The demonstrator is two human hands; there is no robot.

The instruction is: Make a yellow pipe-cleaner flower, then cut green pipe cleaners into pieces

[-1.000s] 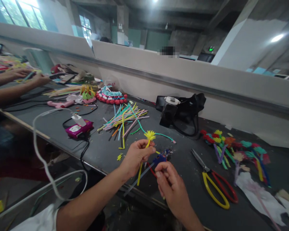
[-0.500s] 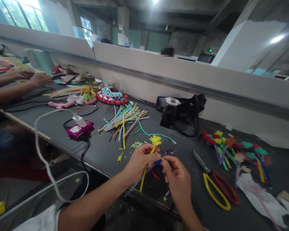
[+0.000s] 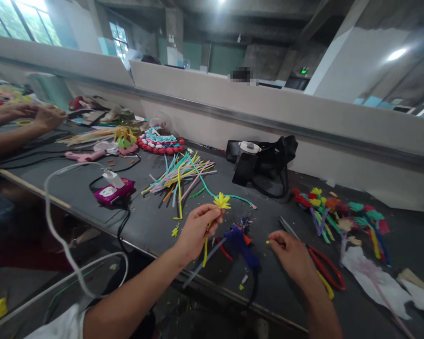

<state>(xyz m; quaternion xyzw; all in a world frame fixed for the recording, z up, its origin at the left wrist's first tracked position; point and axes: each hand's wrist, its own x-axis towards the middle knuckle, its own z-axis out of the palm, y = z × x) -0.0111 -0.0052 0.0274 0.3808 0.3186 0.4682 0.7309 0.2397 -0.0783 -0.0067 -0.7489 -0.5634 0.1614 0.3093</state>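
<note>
My left hand (image 3: 197, 229) is closed on the stem of a yellow pipe-cleaner flower (image 3: 221, 201), whose fuzzy head stands just above my fingers. My right hand (image 3: 292, 254) hovers over the dark table, its fingers pinched on a tiny yellow-green scrap at about the thumb tip. Between both hands lies a blue glue gun (image 3: 243, 241) with its black cord running off the table's front edge. Right of my right hand lie scissors (image 3: 323, 273) with red and yellow handles, partly covered by that hand.
A heap of coloured pipe cleaners (image 3: 182, 175) lies beyond my left hand. Finished flowers (image 3: 334, 212) lie at the right, a black bag (image 3: 265, 160) at the back. A pink device with a white cable (image 3: 113, 190) sits left. Another person's hands (image 3: 38, 115) work at far left.
My right hand has moved away from the flower to the right, towards the scissors. The blue glue gun now lies uncovered on the table. My left hand still holds the flower.
</note>
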